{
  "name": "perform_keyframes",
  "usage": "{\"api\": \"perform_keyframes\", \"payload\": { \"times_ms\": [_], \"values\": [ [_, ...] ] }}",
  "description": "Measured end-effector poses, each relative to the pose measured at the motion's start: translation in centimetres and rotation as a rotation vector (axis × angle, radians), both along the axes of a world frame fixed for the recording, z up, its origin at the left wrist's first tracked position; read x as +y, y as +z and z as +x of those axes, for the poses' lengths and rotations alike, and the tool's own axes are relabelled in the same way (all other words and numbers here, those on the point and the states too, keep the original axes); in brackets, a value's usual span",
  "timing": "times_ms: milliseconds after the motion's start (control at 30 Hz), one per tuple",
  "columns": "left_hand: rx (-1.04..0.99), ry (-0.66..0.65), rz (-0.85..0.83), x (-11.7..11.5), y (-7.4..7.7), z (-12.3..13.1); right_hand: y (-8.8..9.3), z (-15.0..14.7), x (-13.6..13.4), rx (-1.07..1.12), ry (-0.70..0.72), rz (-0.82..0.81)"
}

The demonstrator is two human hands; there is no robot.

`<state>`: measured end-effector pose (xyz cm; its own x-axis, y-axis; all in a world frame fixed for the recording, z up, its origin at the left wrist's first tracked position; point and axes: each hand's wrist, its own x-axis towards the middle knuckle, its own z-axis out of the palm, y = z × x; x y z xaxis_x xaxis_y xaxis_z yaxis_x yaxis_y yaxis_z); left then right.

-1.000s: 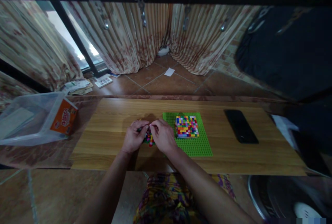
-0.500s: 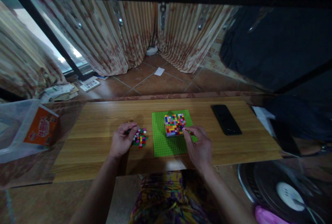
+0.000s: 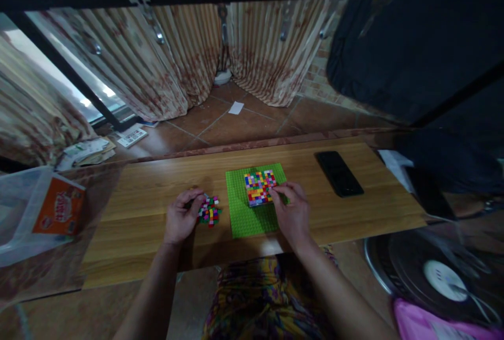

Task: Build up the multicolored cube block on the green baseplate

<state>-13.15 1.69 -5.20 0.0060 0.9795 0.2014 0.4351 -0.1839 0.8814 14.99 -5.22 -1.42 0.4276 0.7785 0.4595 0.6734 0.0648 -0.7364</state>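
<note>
A green studded baseplate (image 3: 252,224) lies on the wooden board, and on it stands a multicoloured block built of small toy bricks (image 3: 258,185). At the block's right side is my right hand (image 3: 293,216), thumb and forefinger pinched together against its edge; anything between those fingertips is too small to make out. To the left of the baseplate lies a loose pile of small bricks (image 3: 210,213) in mixed colours. My left hand (image 3: 181,219) rests at the pile's left edge, thumb and fingers closed together, and what they hold is hidden.
A black phone (image 3: 339,173) lies on the wooden board (image 3: 137,214), right of the baseplate. Beyond the left end stands a clear plastic bin (image 3: 27,193) with an orange label. A round dark stool (image 3: 413,261) with a white power strip is at the lower right.
The view has shifted slightly. My right hand's fingers have closed in at the block's right side, with the fingertips drawn closer together. My left hand stays at the pile.
</note>
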Motion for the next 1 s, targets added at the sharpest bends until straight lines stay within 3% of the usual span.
{"api": "perform_keyframes", "payload": {
  "times_ms": [300, 533, 1000],
  "values": [
    [-0.028, 0.003, 0.005, 0.0, -0.2, 0.1, 0.2, 0.6, -0.4, 0.119, 0.034, -0.037],
    [-0.039, -0.007, -0.009, -0.1, 0.0, 0.2, 0.4, 0.4, 0.2, 0.23, -0.043, -0.11],
    [-0.025, -0.004, 0.012, -0.1, 0.1, 0.2, -1.2, 0.1, 1.4, 0.356, -0.102, -0.137]
  ]
}}
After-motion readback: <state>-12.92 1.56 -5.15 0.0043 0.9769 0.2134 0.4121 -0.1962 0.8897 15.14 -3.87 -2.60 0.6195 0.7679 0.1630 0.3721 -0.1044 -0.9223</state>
